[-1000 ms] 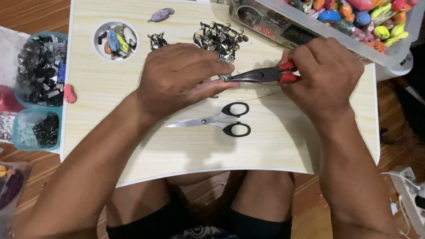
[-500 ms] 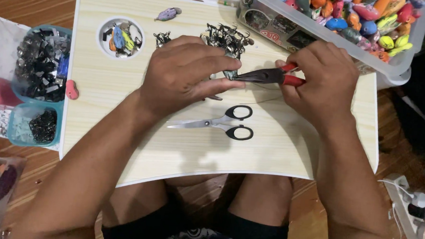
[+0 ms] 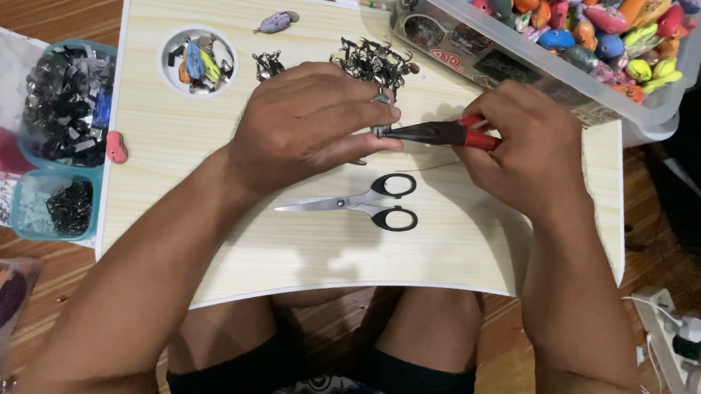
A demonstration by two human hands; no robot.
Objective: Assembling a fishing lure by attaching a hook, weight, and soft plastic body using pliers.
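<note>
Resting nearest the person on the pale wooden worktop point(image 3: 204, 237), a pair of black-handled scissors point(image 3: 362, 204) lies closed, blades pointing left, just below both hands. Above it, the left hand point(image 3: 306, 127) is curled, its fingertips pinched on a small metal clasp point(image 3: 382, 129) that is mostly hidden. The right hand point(image 3: 529, 146) is closed around red-handled pliers point(image 3: 442, 133), whose dark tip meets that clasp between the two hands. Just beyond the left hand lies a heap of dark metal clasps point(image 3: 374, 60), with a smaller cluster point(image 3: 268, 63) to its left. Farther left, a round recess point(image 3: 199, 59) in the worktop holds a few coloured pieces. A small purple charm point(image 3: 278, 22) lies near the far edge. At far right stands a clear bin point(image 3: 659, 109) of bright figures; off the worktop's left edge sit teal trays point(image 3: 46, 205) of dark parts.
</note>
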